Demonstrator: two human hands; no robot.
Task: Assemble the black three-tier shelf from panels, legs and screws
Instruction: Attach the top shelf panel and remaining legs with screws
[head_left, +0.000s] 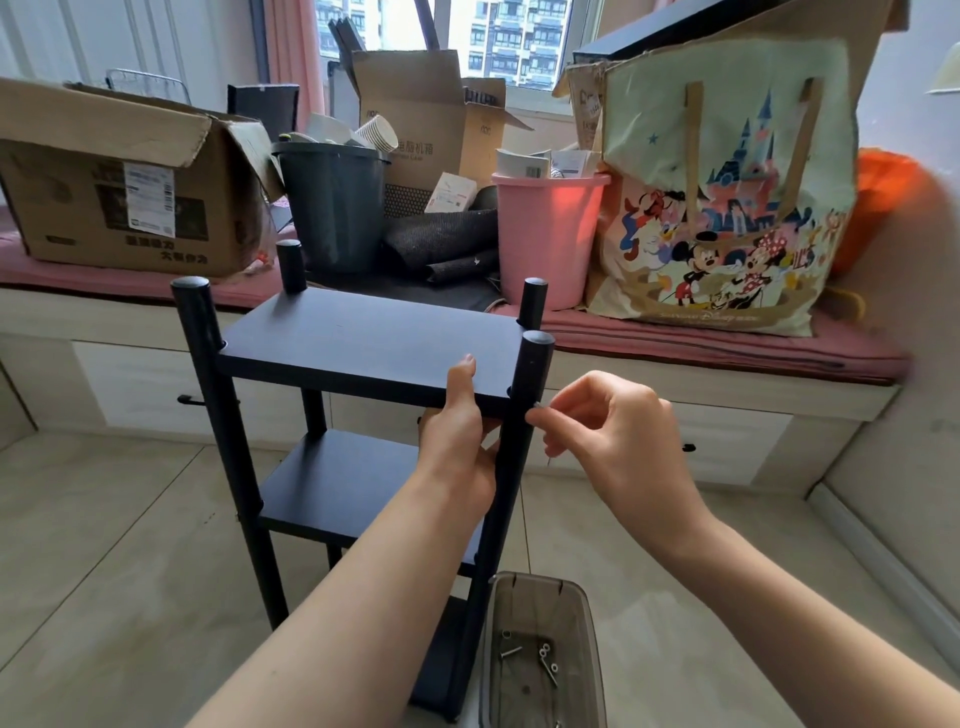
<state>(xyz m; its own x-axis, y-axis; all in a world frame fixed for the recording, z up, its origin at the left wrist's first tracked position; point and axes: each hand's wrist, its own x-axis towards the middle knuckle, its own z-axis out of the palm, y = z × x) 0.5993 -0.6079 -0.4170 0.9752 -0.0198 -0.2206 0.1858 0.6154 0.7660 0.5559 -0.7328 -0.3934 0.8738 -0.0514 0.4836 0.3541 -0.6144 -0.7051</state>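
My left hand grips the top panel edge; my right hand pinches a screw at the front-right leg, three o'clock side. If the panel sags, the screw may cross-thread or drop.

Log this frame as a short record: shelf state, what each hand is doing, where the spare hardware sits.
shelf: black three-tier shelf upright on the floor, panels fitted between four legs
left hand: left hand grips the top panel's front edge beside the front right leg
right hand: right hand pinches a small screw against that leg at top-panel height
spare hardware: loose screws in a clear tray on the floor by the shelf
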